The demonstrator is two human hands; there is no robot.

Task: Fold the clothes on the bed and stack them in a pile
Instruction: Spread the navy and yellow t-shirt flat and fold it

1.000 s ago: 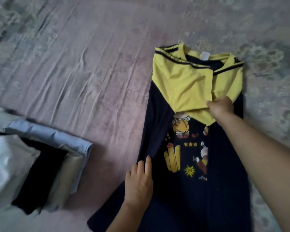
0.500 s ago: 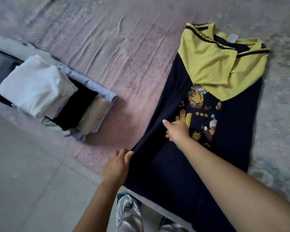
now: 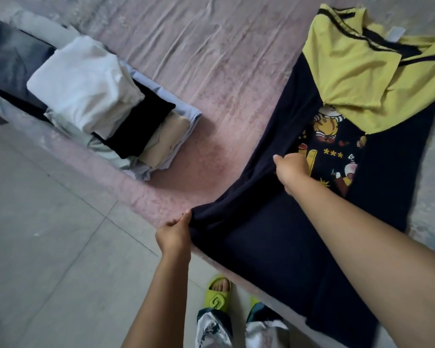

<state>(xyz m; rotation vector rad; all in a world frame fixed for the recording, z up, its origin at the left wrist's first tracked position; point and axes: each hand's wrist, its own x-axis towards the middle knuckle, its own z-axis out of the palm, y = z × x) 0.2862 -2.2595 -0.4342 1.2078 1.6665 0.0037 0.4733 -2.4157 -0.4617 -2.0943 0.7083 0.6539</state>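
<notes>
One navy and yellow T-shirt [image 3: 281, 247] lies spread on one bed [image 3: 211, 59]. One pile of folded clothes [image 3: 98, 101] shows about five layers (the lower ones overlap, so the count is rough). Two hands, left hand [image 3: 175, 233] and right hand [image 3: 290, 167], and two green slippers [image 3: 217, 295].

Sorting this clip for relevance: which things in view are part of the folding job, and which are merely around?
Part of the job:
navy and yellow T-shirt, edge gripped by left hand and right hand
pile of folded clothes
bed

Merely around:
green slippers
tiled floor
</notes>
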